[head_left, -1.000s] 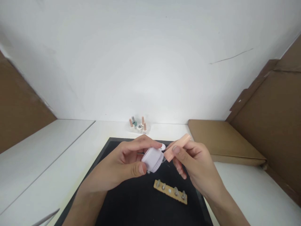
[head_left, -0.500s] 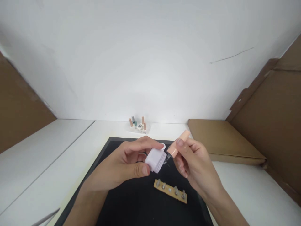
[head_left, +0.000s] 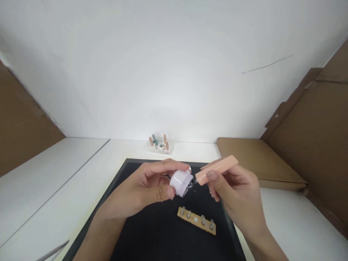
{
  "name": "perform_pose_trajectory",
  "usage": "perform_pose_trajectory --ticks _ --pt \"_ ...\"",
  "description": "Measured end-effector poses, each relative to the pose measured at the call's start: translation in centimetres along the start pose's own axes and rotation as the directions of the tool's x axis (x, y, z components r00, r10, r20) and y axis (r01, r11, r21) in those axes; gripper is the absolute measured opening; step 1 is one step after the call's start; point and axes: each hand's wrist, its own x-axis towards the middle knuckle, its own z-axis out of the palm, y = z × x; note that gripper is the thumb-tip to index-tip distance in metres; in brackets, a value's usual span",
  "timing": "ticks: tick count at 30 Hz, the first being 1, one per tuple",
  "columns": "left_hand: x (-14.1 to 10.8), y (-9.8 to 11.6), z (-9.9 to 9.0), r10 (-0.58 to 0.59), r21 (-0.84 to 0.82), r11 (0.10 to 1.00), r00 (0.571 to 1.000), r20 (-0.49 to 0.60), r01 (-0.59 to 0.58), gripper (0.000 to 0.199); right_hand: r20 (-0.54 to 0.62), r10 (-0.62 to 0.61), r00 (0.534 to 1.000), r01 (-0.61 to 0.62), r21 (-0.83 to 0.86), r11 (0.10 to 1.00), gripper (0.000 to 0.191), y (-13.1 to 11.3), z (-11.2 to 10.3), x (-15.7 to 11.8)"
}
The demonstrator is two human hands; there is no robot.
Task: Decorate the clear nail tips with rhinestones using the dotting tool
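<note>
While the left hand [head_left: 140, 190] held a tilted white bottle [head_left: 178, 181] between thumb and fingers, the right hand [head_left: 239, 192] gripped a peach-coloured handle [head_left: 221, 166] close to the bottle's threaded neck. Both things were above the black mat [head_left: 152, 235], on which a yellowish strip [head_left: 192, 218] lay nearer to the person.

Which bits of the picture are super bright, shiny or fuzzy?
In the head view, the white wall is brightest around the middle, greyer toward its corners; same view, the pale jar has a small shiny patch, and the tiny bottles at the back look soft and hard to make out.
</note>
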Motion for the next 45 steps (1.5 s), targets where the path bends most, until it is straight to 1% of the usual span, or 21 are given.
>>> perform_pose_trajectory --ticks 2,5,8,12,17,19,23,26,31,35,40,45 --pt "0.0 0.0 0.0 -0.005 0.010 1.000 1.000 0.009 0.005 0.031 -0.002 -0.013 1.000 0.013 -0.042 0.999 0.029 -0.2 0.0 -0.1" --pt "0.0 0.1 0.0 0.000 0.040 0.999 1.000 0.018 -0.001 0.029 0.001 0.009 1.000 -0.008 -0.080 0.997 0.031 -0.2 0.1 -0.2" --pt "0.1 0.1 -0.1 0.000 0.059 0.998 1.000 0.023 -0.001 0.029 -0.005 0.028 1.000 -0.029 -0.084 0.996 0.032 -0.2 0.1 -0.1" --pt "0.1 0.1 -0.2 0.006 0.069 0.998 0.999 0.031 -0.009 0.030 -0.059 0.043 0.997 -0.049 -0.107 0.993 0.033 -0.4 0.3 -0.1" --pt "0.2 -0.1 -0.3 0.007 0.051 0.999 1.000 0.025 -0.009 0.031 -0.063 0.056 0.996 -0.063 -0.108 0.992 0.032 -0.5 0.4 0.1" --pt "0.1 -0.1 -0.3 0.001 0.054 0.999 1.000 0.023 -0.002 0.033 -0.042 0.083 0.996 -0.087 -0.097 0.992 0.033 -0.5 0.3 0.3" --pt "0.0 -0.3 -0.4 -0.009 0.059 0.998 1.000 0.021 0.007 0.034 0.070 0.114 0.991 -0.112 -0.041 0.993 0.035 0.0 0.0 0.7" --pt "0.0 -0.3 -0.4 -0.020 0.064 0.998 1.000 0.010 0.019 0.035 0.104 0.165 0.981 -0.169 0.033 0.985 0.039 0.6 -0.1 1.0" --pt "0.1 -0.2 -0.3 -0.033 0.058 0.998 0.999 -0.010 0.033 0.037 0.128 0.326 0.937 -0.343 0.141 0.929 0.050 1.4 0.2 1.1" --pt "0.1 -0.3 -0.4 -0.027 0.051 0.998 0.999 -0.020 0.028 0.037 0.158 0.412 0.897 -0.440 0.244 0.864 0.052 1.6 0.5 1.3" --pt "0.0 -0.5 -0.5 -0.019 0.017 1.000 1.000 -0.024 0.019 0.036 0.232 0.473 0.850 -0.527 0.369 0.766 0.050 2.0 0.7 1.4" --pt "0.0 -0.6 -0.4 0.015 -0.011 1.000 1.000 -0.022 -0.015 0.033 0.301 0.491 0.817 -0.576 0.457 0.678 0.049 2.1 0.7 1.5"
